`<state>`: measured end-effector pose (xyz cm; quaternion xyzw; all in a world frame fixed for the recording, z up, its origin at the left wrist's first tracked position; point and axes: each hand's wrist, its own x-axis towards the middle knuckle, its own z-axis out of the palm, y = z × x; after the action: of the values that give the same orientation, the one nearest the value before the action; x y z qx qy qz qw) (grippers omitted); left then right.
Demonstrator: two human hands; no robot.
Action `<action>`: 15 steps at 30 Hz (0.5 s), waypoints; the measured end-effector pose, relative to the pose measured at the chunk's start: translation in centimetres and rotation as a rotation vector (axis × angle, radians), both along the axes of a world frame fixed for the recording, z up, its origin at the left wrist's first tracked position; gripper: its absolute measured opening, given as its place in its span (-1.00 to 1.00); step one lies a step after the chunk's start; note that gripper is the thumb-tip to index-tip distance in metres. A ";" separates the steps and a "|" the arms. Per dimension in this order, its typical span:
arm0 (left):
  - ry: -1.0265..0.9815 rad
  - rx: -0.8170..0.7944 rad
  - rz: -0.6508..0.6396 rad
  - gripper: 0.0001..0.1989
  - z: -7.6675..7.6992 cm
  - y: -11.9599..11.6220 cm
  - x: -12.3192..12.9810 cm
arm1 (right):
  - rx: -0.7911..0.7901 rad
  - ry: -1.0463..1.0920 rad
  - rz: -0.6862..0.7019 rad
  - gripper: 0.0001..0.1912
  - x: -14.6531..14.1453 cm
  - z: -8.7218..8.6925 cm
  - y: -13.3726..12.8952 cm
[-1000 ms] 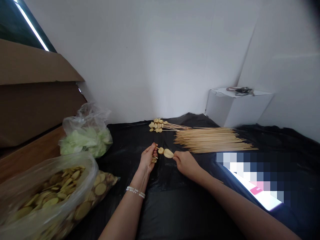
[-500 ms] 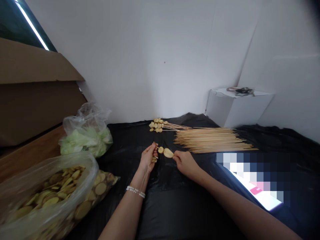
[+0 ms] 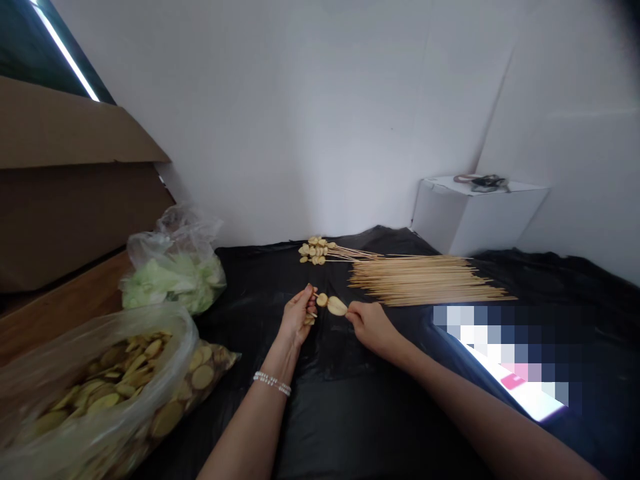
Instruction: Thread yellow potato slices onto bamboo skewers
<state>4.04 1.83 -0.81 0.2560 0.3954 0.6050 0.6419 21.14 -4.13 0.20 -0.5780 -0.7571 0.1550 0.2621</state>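
Observation:
Between my hands, a thin stick carries two pale yellow slices (image 3: 337,306). My left hand (image 3: 299,312) pinches the stick's tip at the left, and more slices show under its curled fingers. At the right, my right hand (image 3: 369,323) is closed on the stick beside the larger slice. Behind my hands lie finished-looking skewers with slices (image 3: 313,251) at their left ends. Many bare wooden sticks (image 3: 425,280) are spread to the right of them. An open plastic bag of slices (image 3: 107,383) stands at the lower left.
A tied clear bag with pale green pieces (image 3: 175,283) sits behind the open bag. Cardboard (image 3: 75,200) is at the far left. A white box (image 3: 465,217) stands at the back right, and a lit screen (image 3: 520,387) lies on the black sheet (image 3: 330,427).

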 end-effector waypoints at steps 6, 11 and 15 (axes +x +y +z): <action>0.007 0.014 -0.022 -0.66 0.1 0.0 0.0 | -0.242 0.209 0.053 -0.79 0.3 0.0 0.7; 0.010 -0.001 0.016 -0.67 0.0 0.0 0.1 | 0.086 -0.130 0.003 -0.79 -0.1 -0.5 0.0; 0.006 0.001 0.024 -0.68 0.0 0.0 0.2 | 0.130 -0.216 0.009 -0.78 -0.1 -0.5 -0.3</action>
<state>4.29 1.78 -0.81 0.2535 0.4001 0.6121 0.6332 20.99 -4.44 -0.26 -0.5695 -0.7920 0.0436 0.2155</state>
